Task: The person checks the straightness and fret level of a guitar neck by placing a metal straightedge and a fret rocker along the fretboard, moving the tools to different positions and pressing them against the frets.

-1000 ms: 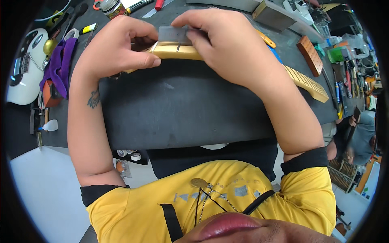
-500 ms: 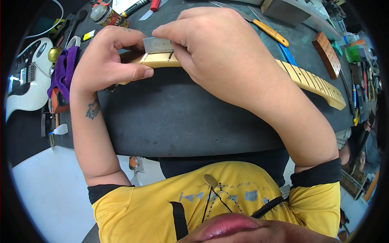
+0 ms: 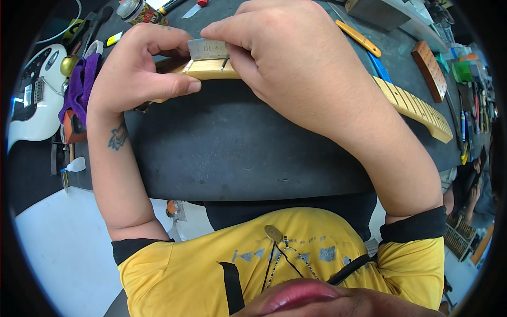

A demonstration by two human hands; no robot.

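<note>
A light maple guitar neck lies across the bench in front of me, its frets running off to the right. My left hand is wrapped round its left end, thumb along the near edge. A short steel ruler stands on edge over the fretboard, close to the pale nut. My right hand pinches the ruler between thumb and fingers. The ruler's left end touches or nearly touches my left fingers. My right hand and forearm hide the middle of the neck; my left hand covers most of the headstock.
At the left are a white electric guitar body and a purple cloth. A jar stands at the back. Beyond the neck lie a yellow-handled tool and a drilled wooden block. Another person's hand shows far right.
The whole view has shifted a little, so the bench things sit slightly higher in the picture. Both hands keep their holds on the neck and ruler.
</note>
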